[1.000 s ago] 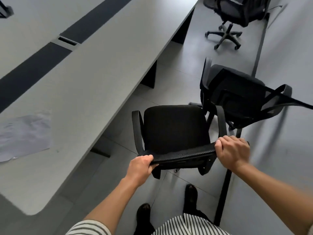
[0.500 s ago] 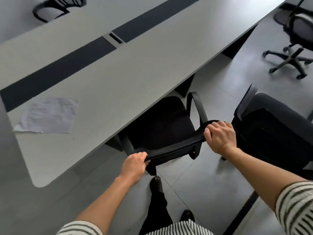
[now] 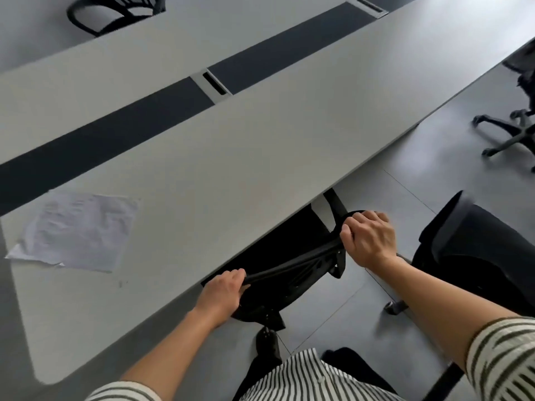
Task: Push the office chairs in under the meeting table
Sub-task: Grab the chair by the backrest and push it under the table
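A black office chair (image 3: 292, 273) stands at the near edge of the long grey meeting table (image 3: 231, 157). Its seat is almost wholly hidden under the tabletop; only the backrest's top and one armrest show. My left hand (image 3: 223, 293) grips the left end of the backrest's top edge. My right hand (image 3: 369, 241) grips the right end, by the armrest. A second black chair (image 3: 474, 247) stands away from the table at my right. A third chair's wheeled base (image 3: 509, 137) shows at the far right.
A crumpled sheet of paper (image 3: 75, 230) lies on the table near its left end. A dark strip with a cable hatch (image 3: 215, 86) runs down the table's middle. Another chair (image 3: 115, 13) stands across the table. Grey tiled floor lies under my feet.
The chair in my hands has moved forward under the table, from fully clear of it to seat hidden. My view has turned left, toward the tabletop.
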`<state>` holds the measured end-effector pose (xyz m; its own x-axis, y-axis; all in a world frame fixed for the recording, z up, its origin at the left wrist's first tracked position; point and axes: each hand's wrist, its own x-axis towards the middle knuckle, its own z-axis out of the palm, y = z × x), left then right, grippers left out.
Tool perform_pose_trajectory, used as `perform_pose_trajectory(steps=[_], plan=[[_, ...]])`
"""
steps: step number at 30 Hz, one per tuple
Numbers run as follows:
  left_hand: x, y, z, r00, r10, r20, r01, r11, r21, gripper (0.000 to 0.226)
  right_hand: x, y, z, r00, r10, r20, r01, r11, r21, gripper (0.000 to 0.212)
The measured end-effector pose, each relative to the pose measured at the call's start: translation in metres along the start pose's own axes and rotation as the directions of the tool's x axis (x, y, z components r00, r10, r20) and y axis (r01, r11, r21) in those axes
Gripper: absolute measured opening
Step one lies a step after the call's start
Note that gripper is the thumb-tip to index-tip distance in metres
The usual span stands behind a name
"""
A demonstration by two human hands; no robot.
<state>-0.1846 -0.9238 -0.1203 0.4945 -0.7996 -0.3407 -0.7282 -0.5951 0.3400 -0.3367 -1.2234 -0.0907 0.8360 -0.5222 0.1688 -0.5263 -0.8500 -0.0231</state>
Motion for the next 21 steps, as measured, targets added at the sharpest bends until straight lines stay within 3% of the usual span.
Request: perform_pose_trajectory(steps=[7,17,21], plan=[[0.034,0.01,-0.014,0.989,-0.143,0.023,0.142,0.99,0.019,0.023,0.083,0.01,0.018,0.988,-0.156,-0.007,0.156,0.987,0.036,0.04],[0.09,0.076,-0.015,0.984,-0.159,-0.079,0.163,0.986,0.04,0.012,0.122,0.093,0.032,0.978,-0.2,0.057,0.198,0.979,0.04,0.042],[0.082,0.085,-0.015,0.962,-0.239,-0.129,0.236,0.971,-0.043,0.009,0.121,0.093,0.029,0.972,-0.215,0.094,0.211,0.976,0.052,0.042]])
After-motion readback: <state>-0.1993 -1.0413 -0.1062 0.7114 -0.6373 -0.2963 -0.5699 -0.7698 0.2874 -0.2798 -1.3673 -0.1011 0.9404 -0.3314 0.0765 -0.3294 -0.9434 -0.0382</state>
